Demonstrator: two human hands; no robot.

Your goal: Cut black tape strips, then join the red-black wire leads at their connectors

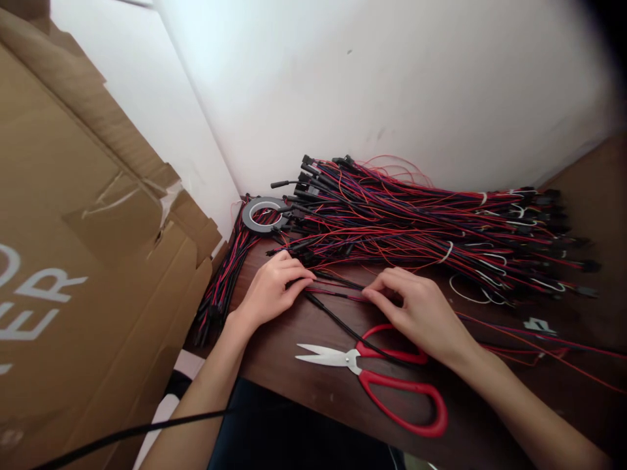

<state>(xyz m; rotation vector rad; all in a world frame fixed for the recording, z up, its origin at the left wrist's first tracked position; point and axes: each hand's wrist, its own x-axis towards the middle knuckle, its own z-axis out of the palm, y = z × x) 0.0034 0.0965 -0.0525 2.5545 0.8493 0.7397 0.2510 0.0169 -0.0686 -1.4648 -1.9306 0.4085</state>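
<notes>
My left hand (pixel 277 287) pinches a few thin wires between thumb and fingertips, above the front of the dark table. To its right, my right hand (pixel 409 303) grips the same strands in a closed pinch. Red and black wires (pixel 337 294) run between the two hands, with a short dark band around them midway. A thicker black cable (pixel 337 320) slants from under my left fingers toward the scissors. The scissors (pixel 351 359), with red handles and slightly parted blades, lie just below my hands. Fingertips hide where the wires are held.
Bundled wire harnesses (pixel 392 222) with black connectors and white ties lie against the wall. A roll of black tape (pixel 247 219) rests at their left end, over another bundle (pixel 223 281). A large cardboard box (pixel 98 215) stands at left. Loose wires (pixel 548 339) extend right.
</notes>
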